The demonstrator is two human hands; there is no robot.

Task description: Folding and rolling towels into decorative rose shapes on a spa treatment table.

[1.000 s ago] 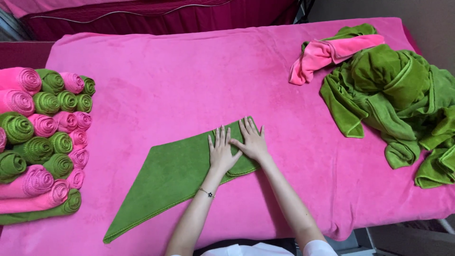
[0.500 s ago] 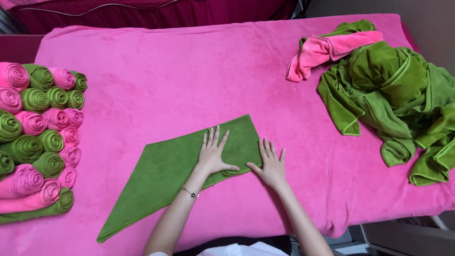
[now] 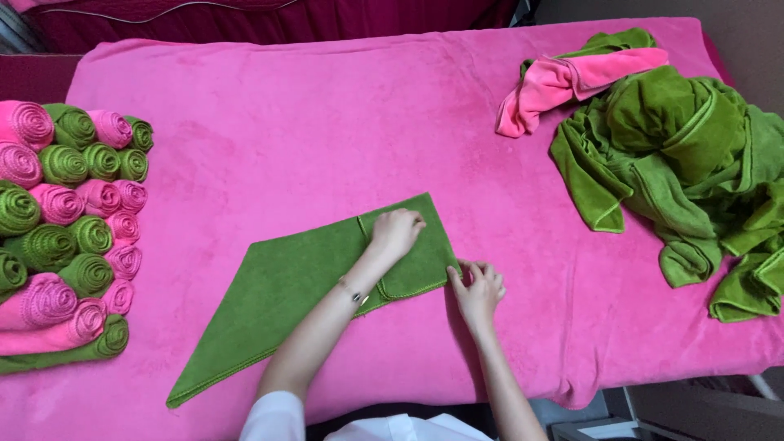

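A green towel [image 3: 286, 298] lies folded into a long triangle on the pink-covered table [image 3: 327, 122], its right end folded over into a flap. My left hand [image 3: 397, 231] rests curled on top of that flap near its upper point, gripping the cloth. At the flap's right edge my right hand [image 3: 480, 287] pinches the towel's hem with fingers closed. A thin bracelet sits on my left wrist.
Several rolled pink and green towels [image 3: 69, 220] are stacked in rows at the table's left edge. A loose heap of green towels [image 3: 694, 163] with a pink one [image 3: 572, 82] lies at the right. A dark red covered bed stands behind.
Both hands lay flat on the towel's right end. The right hand slid off to its right edge and closed on the hem; the left moved up and curled onto the flap.
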